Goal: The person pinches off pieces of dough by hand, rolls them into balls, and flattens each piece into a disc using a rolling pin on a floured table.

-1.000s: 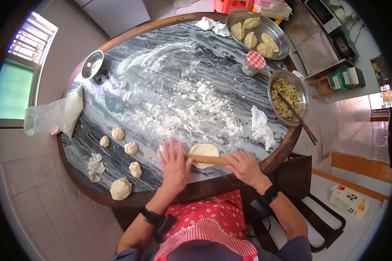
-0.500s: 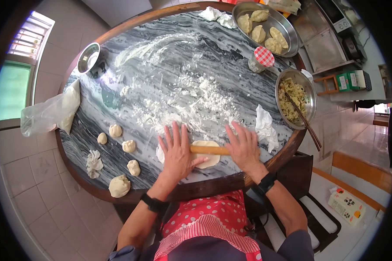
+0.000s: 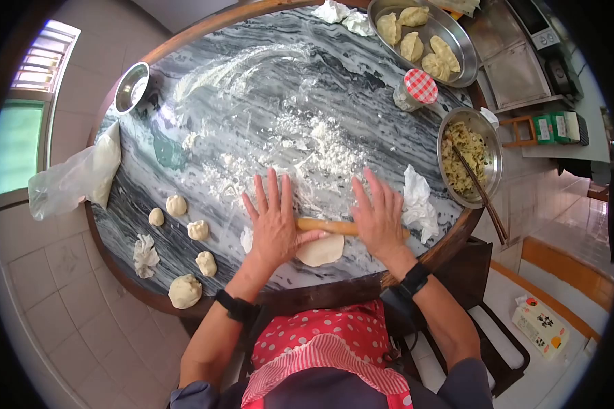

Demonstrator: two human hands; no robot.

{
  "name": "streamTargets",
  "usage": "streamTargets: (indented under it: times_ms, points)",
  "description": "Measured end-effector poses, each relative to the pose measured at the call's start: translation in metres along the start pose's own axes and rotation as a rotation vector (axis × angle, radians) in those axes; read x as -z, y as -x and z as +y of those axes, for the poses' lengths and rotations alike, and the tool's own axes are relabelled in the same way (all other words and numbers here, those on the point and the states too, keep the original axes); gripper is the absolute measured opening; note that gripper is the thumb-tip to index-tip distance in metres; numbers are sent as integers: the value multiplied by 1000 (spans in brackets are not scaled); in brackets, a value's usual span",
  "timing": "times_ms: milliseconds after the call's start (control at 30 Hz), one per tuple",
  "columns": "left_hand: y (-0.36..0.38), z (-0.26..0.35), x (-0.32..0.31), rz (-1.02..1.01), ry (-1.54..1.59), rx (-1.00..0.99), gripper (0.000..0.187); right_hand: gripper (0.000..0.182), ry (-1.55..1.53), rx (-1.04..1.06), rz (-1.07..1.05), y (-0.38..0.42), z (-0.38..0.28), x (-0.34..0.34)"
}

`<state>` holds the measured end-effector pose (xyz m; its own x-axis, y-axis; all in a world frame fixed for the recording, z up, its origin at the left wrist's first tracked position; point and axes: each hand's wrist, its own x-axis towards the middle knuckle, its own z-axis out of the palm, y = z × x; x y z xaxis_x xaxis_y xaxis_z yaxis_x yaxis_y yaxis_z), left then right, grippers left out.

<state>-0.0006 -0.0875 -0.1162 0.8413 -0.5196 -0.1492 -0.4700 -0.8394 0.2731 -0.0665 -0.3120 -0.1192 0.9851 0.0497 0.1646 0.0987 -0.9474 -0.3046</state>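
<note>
A wooden rolling pin [image 3: 326, 225] lies crosswise over the far edge of a flat dough wrapper [image 3: 322, 251] on the floured marble. My left hand [image 3: 274, 228] rests flat over the pin's left end, fingers spread and stretched forward, thumb pointing inward along the pin. Over its right end lies my right hand [image 3: 381, 221], its fingers also stretched out. Both palms hide the pin's ends beneath them. To the left sit several small dough pieces [image 3: 198, 230] and a larger dough lump [image 3: 185, 292].
Loose flour [image 3: 320, 146] covers the table's middle. At right are a filling bowl [image 3: 492, 153] with chopsticks [image 3: 479, 184], a checked-lid jar [image 3: 412, 97] and a pan [image 3: 463, 51] of dumplings. A flour bag [image 3: 92, 167] and small metal bowl [image 3: 121, 97] stand at left.
Both hands and the rolling pin have moved slightly forward, from the wrapper's middle to its far edge. More of the wrapper shows on the near side. The camera view has shifted a little.
</note>
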Motion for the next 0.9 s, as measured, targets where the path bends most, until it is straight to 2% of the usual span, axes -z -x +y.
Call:
streamTargets:
  times_ms: [100,167,233,300,333,433,467,500,567,600,700,767,800,833,867,900]
  points:
    - [1,-2,-3,43,15,-17,125,63,-3,-4,-3,7,-2,0]
    - [22,-1,-4,-109,-49,-30,125,63,-16,11,-19,12,-3,0]
    - [22,0,-4,-107,-46,-28,123,62,5,65,8,16,-7,1]
    - [0,-2,-4,13,-67,-25,122,63,20,21,-13,1,0,0]
    - [-7,-2,0,61,28,-6,111,64,-5,22,14,-4,3,1]
    - [0,-8,13,111,201,85,101,64,-50,64,16,17,-2,2]
    - [7,-7,19,239,191,104,77,64,-64,106,-11,28,-3,2]
    - [13,-10,20,242,192,99,77,64,-60,104,-7,32,-3,4]
    - [26,-15,23,371,491,155,54,58,-47,106,-3,39,-1,7]
    - [33,-14,24,372,490,153,54,58,-46,105,0,41,4,8]
    - [49,-5,26,494,623,132,23,49,-13,149,-62,36,14,9]
    - [60,2,21,507,653,136,18,40,-141,162,-41,35,13,13]
    - [64,3,17,419,704,151,19,40,-135,158,-35,37,10,15]
    - [66,4,14,329,753,165,21,35,-244,14,-20,41,6,17]
    - [62,4,10,275,647,75,28,30,-352,-130,-3,44,3,20]
    - [52,7,9,280,649,69,28,30,-346,-128,2,45,2,25]
